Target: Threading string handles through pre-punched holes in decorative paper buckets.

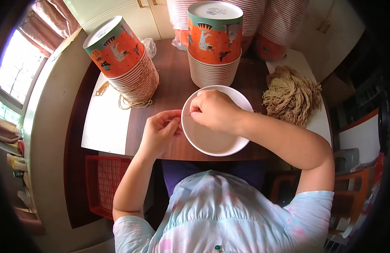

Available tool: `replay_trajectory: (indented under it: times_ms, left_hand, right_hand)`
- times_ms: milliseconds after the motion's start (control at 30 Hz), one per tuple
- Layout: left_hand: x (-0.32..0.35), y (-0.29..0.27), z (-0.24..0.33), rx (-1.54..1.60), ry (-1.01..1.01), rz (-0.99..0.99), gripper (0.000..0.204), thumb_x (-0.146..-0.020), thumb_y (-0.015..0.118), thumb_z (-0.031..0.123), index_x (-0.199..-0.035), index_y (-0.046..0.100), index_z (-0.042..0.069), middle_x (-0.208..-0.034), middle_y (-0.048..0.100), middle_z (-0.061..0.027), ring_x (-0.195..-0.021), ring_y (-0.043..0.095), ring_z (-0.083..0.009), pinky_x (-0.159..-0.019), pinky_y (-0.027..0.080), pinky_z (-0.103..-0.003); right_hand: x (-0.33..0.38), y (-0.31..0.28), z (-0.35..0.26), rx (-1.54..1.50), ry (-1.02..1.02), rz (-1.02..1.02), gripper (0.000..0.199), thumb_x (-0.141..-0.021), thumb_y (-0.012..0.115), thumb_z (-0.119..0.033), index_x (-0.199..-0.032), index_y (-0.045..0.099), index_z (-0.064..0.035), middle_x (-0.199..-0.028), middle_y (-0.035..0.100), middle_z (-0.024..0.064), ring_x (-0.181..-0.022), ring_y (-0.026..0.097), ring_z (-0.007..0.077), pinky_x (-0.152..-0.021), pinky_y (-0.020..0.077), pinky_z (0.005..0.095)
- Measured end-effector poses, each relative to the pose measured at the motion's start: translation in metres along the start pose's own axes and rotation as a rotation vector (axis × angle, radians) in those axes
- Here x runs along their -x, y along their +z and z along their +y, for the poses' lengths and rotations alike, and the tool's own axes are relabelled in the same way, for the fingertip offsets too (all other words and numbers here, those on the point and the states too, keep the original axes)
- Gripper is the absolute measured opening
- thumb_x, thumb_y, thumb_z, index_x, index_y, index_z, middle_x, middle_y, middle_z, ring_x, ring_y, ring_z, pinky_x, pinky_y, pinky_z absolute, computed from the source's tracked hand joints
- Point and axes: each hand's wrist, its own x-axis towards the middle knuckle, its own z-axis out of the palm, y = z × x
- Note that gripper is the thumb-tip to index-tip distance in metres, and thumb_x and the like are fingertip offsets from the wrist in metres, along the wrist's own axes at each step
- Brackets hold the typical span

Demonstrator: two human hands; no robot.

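A white paper bucket [218,147] stands at the near edge of the table, its open mouth toward me. My right hand [216,110] reaches over its rim, fingertips pinched inside near the left wall. A thin cord [187,115] shows as a fine line at those fingertips. My left hand [160,128] is at the outside of the same wall, index finger touching it and thumb drawn in close. Whatever may be between the left fingers is too small to make out. The bucket's outer side is mostly hidden.
Upside-down stacks of orange and green printed buckets rise at the left [117,55] and centre [215,42]. Loose cord loops hang around the left stack. A tan bundle of cords [292,95] lies right. More wrapped stacks [283,21] stand behind; a red crate [104,185] is below left.
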Motion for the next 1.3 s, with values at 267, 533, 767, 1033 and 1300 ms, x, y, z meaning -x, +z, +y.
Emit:
replay_trajectory:
  times_ms: [267,533,767,1033,1300]
  left_hand:
    - [0.0,-0.001,0.003,-0.053,0.042,-0.007,0.022,-0.092,0.053,0.004,-0.111,0.063,-0.004,-0.084,0.067,-0.0047,-0.073,0.061,-0.0076,-0.067,0.051,-0.022]
    - [-0.002,0.0,0.004,-0.116,0.071,-0.013,0.022,-0.09,0.055,0.002,-0.109,0.064,-0.005,-0.085,0.067,-0.0044,-0.076,0.061,-0.0077,-0.067,0.051,-0.023]
    - [0.0,0.001,0.009,-0.542,0.305,0.055,0.015,-0.084,0.062,0.003,-0.097,0.067,-0.002,-0.085,0.066,-0.0109,-0.073,0.065,-0.0183,-0.066,0.05,-0.027]
    - [-0.002,0.001,-0.007,-0.39,0.302,0.131,0.011,-0.085,0.06,0.001,-0.092,0.065,-0.005,-0.078,0.062,-0.0042,-0.069,0.057,-0.0085,-0.06,0.047,-0.023]
    - [0.005,-0.025,-0.044,0.603,0.107,0.112,0.009,-0.088,0.051,0.003,-0.086,0.059,0.005,-0.104,0.063,-0.0092,-0.084,0.06,-0.0123,-0.078,0.048,-0.027]
  right_hand:
    - [-0.003,0.004,0.0,0.002,0.011,-0.004,0.012,-0.076,0.061,-0.009,-0.076,0.067,0.0007,-0.081,0.063,0.0154,-0.075,0.063,0.0294,-0.069,0.0503,0.0395]
    - [-0.006,0.008,0.0,0.046,-0.022,0.005,0.012,-0.075,0.06,-0.009,-0.078,0.068,-0.0012,-0.083,0.064,0.0143,-0.079,0.063,0.0304,-0.072,0.0502,0.0403]
    - [-0.005,0.012,0.001,0.035,-0.038,0.023,0.013,-0.075,0.059,-0.009,-0.08,0.069,-0.0025,-0.084,0.065,0.0136,-0.082,0.062,0.0305,-0.075,0.0501,0.0399]
    - [0.0,0.003,0.002,-0.068,0.028,-0.107,0.021,-0.078,0.062,-0.012,-0.096,0.068,-0.0015,-0.088,0.067,0.0135,-0.089,0.065,0.026,-0.078,0.0503,0.0369]
    - [0.025,-0.013,-0.034,0.016,0.136,-0.218,0.074,-0.075,0.074,-0.047,-0.126,0.049,0.0013,-0.093,0.065,0.0161,-0.088,0.065,0.03,-0.08,0.0503,0.0384]
